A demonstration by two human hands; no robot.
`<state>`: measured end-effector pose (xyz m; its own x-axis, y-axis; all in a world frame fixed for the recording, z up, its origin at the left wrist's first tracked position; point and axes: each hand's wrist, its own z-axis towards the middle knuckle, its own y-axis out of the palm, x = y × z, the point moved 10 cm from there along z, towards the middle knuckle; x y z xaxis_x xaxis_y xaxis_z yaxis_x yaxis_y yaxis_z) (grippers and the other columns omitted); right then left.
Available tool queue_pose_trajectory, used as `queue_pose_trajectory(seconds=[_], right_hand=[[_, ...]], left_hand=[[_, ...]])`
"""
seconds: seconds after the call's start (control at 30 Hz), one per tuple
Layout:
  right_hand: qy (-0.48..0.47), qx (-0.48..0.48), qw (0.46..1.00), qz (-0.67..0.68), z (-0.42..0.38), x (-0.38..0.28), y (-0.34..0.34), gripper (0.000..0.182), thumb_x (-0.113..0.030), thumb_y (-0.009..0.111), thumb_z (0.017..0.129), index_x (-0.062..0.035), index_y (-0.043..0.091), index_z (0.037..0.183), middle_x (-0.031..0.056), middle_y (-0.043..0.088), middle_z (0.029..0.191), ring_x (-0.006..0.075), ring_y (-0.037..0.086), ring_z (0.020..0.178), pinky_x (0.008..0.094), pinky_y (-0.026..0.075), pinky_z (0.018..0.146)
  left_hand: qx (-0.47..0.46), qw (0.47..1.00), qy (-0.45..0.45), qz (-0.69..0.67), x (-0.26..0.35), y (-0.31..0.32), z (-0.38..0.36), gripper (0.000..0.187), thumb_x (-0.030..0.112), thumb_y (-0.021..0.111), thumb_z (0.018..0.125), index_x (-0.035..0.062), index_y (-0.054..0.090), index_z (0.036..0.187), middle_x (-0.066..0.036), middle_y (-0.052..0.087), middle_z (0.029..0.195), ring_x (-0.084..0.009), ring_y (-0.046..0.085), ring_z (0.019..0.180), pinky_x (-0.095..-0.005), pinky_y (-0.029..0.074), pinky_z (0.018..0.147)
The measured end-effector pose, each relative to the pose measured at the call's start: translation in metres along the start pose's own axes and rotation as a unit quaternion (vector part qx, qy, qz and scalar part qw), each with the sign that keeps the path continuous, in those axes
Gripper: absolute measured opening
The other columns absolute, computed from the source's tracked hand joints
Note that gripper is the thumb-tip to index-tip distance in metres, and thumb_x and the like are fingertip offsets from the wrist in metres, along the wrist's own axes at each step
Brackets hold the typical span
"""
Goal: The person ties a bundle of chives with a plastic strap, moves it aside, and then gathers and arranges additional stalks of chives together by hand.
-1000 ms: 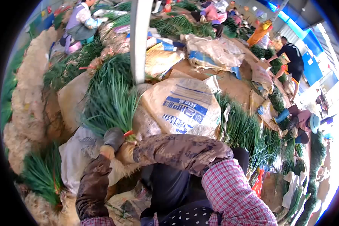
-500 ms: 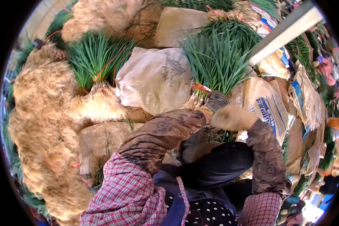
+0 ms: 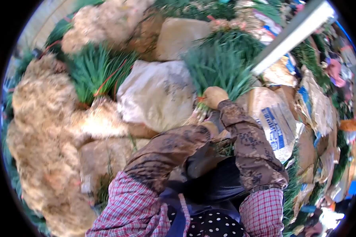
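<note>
A large bunch of green onions lies ahead of me, leaves pointing away and pale roots toward me. My right hand, in a tan glove, is closed on it at the red tie, over the base of the leaves. Close to the root end is my left hand; only a bit of its glove shows past the camouflage sleeve, and its fingers are hidden. To the left of the bunch rests a stuffed white sack.
Another tied green onion bunch stands at left, beside a tall heap of dry, straw-coloured roots. A metal post slants in at upper right. Printed sacks lie on the right, with more greenery beyond.
My right hand has moved up and left from beside the bunch onto its tie. The left hand has drawn back from the tie toward the roots. The view has shifted slightly.
</note>
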<state>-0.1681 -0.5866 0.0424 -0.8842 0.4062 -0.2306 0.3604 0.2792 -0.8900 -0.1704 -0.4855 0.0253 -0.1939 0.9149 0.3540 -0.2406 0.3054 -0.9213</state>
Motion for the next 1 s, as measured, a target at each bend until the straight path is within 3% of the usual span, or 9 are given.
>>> queue_pose_trajectory(seconds=[0.1,0.13,0.23,0.33,0.4,0.5,0.7,0.83,1.0], right_hand=[[0.061,0.072,0.985,0.143,-0.011,0.057,-0.021,0.029,-0.035,0.072,0.075,-0.0085,0.072,0.088,0.0152,0.068,0.086,0.0310,0.065,0.082,0.0395,0.050,0.076],[0.079,0.071,0.979,0.177,-0.016,0.077,-0.020,0.031,-0.036,0.072,0.075,-0.0084,0.072,0.090,0.0149,0.068,0.086,0.0290,0.066,0.081,0.0380,0.051,0.076],[0.108,0.056,0.950,0.287,-0.033,0.127,0.003,0.038,-0.035,0.074,0.076,-0.0062,0.070,0.101,0.0133,0.070,0.088,0.0202,0.067,0.078,0.0318,0.051,0.076],[0.089,0.065,0.933,0.343,-0.051,0.129,0.020,0.033,-0.027,0.073,0.081,-0.0018,0.070,0.101,0.0107,0.071,0.089,0.0173,0.066,0.077,0.0305,0.052,0.075],[0.063,0.062,0.923,0.375,-0.053,0.125,0.026,0.033,-0.030,0.072,0.081,-0.0029,0.070,0.100,0.0095,0.071,0.089,0.0162,0.065,0.078,0.0285,0.051,0.075],[0.099,0.066,0.925,0.360,-0.071,0.105,0.001,0.030,-0.028,0.073,0.081,-0.0036,0.070,0.098,0.0092,0.070,0.089,0.0165,0.064,0.079,0.0288,0.051,0.074],[0.001,0.117,0.921,0.372,-0.051,0.111,0.024,0.028,-0.033,0.073,0.078,-0.0077,0.071,0.090,0.0072,0.067,0.076,0.0153,0.060,0.067,0.0300,0.048,0.063],[0.061,0.098,0.970,0.212,-0.060,0.095,0.003,0.025,-0.033,0.073,0.076,-0.0101,0.070,0.086,0.0080,0.066,0.072,0.0197,0.061,0.066,0.0325,0.048,0.062],[0.043,0.121,0.991,0.034,-0.049,0.079,-0.002,0.020,-0.030,0.070,0.071,-0.0120,0.070,0.081,0.0084,0.065,0.071,0.0273,0.062,0.066,0.0374,0.050,0.062]], left_hand=[[0.080,0.988,-0.029,-0.130,-0.009,-0.035,-0.001,0.015,0.016,0.055,0.077,0.0104,0.069,0.075,-0.012,0.065,0.072,-0.0277,0.064,0.070,-0.0370,0.049,0.060],[-0.006,0.996,0.074,0.051,-0.008,0.008,-0.003,0.014,0.016,0.058,0.072,0.0068,0.068,0.074,-0.012,0.064,0.072,-0.0290,0.063,0.071,-0.0401,0.047,0.059],[0.010,0.993,0.087,0.074,-0.025,-0.018,-0.011,0.010,0.015,0.059,0.073,0.0094,0.067,0.072,-0.009,0.062,0.079,-0.0262,0.064,0.077,-0.0426,0.046,0.059],[0.055,0.971,0.067,-0.225,-0.059,-0.032,-0.015,0.010,0.015,0.064,0.077,0.0104,0.070,0.083,-0.009,0.064,0.076,-0.0245,0.063,0.072,-0.0355,0.048,0.060],[0.102,0.800,-0.008,-0.592,-0.085,-0.026,-0.017,0.014,0.012,0.070,0.078,0.0083,0.069,0.092,-0.005,0.065,0.073,-0.0165,0.060,0.064,-0.0296,0.046,0.056],[0.084,0.631,-0.227,-0.737,-0.098,-0.027,-0.029,0.017,0.004,0.070,0.078,0.0060,0.068,0.094,-0.001,0.063,0.075,-0.0117,0.057,0.062,-0.0262,0.044,0.054],[0.108,0.591,-0.228,-0.766,-0.108,-0.008,-0.024,0.038,0.000,0.071,0.075,0.0005,0.062,0.113,-0.004,0.065,0.088,-0.0116,0.059,0.076,-0.0245,0.049,0.070],[0.085,0.606,-0.196,-0.766,-0.102,-0.012,-0.020,0.054,-0.002,0.074,0.072,0.0023,0.055,0.123,-0.004,0.065,0.094,-0.0125,0.061,0.082,-0.0246,0.051,0.076],[0.110,0.616,-0.193,-0.756,-0.100,-0.005,-0.018,0.055,0.000,0.070,0.075,0.0007,0.050,0.126,-0.006,0.065,0.090,-0.0099,0.058,0.067,-0.0212,0.047,0.056]])
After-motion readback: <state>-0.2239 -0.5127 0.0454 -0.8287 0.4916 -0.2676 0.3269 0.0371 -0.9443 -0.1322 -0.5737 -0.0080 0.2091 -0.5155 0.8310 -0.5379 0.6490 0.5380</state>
